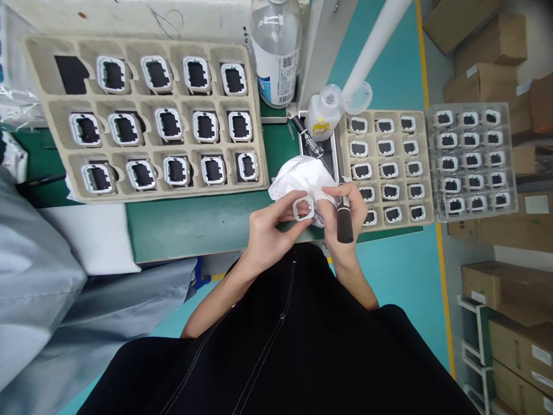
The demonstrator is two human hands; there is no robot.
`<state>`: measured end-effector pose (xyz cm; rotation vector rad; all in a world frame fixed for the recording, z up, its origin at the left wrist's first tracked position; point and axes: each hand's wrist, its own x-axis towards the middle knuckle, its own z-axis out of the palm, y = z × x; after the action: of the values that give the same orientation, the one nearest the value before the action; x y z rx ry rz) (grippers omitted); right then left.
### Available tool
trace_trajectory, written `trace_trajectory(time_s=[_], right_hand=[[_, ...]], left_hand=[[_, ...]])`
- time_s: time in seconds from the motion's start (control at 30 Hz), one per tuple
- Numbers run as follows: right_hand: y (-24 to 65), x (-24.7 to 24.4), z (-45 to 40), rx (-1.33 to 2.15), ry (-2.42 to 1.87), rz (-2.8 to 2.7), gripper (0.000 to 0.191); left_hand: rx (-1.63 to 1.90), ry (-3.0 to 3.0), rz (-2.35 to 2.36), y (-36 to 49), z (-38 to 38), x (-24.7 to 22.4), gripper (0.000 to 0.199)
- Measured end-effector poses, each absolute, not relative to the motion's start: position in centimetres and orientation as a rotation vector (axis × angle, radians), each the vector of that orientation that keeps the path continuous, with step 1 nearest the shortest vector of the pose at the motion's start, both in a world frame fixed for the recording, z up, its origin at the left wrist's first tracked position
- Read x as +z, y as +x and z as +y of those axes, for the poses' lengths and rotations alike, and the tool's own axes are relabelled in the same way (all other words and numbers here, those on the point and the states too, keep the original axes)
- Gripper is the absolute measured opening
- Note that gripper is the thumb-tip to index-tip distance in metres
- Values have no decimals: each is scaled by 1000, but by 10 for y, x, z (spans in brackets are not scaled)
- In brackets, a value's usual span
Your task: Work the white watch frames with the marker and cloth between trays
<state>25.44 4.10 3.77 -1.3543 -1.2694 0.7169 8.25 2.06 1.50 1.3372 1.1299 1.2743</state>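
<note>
My left hand (272, 233) pinches a small white squarish plastic frame (296, 208) between thumb and fingers, its open middle facing up. Against the frame's right side, my right hand (332, 227) presses part of a crumpled white cloth (302, 173). A dark-capped marker pen (344, 223) is also gripped in the right hand, its cap pointing toward my body. Cloth and fingers hide part of the frame. Left of the hands lies a large moulded pulp tray (151, 196) with similar frames in most pockets; one corner pocket shows only a dark pad.
Beyond the cloth are another marker (307, 138), a small white bottle (322, 112) with an open lid and a large clear bottle (276, 57). A second pulp tray (425, 173) and a clear plastic tray (512, 173), both with frames, extend right. Someone's grey-blue sleeve (34, 276) is at left.
</note>
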Motion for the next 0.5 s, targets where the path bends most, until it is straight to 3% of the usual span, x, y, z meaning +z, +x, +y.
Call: trace_trajectory(time_s=[0.23,0.5], right_hand=[[259,30,41,734,-1357,-1232,14],[252,46,40,872,-1321,-1233,11]], left_hand=[[1205,1139,1094,82,23,25,63],[1140,1067,1072,79,24,33,70]])
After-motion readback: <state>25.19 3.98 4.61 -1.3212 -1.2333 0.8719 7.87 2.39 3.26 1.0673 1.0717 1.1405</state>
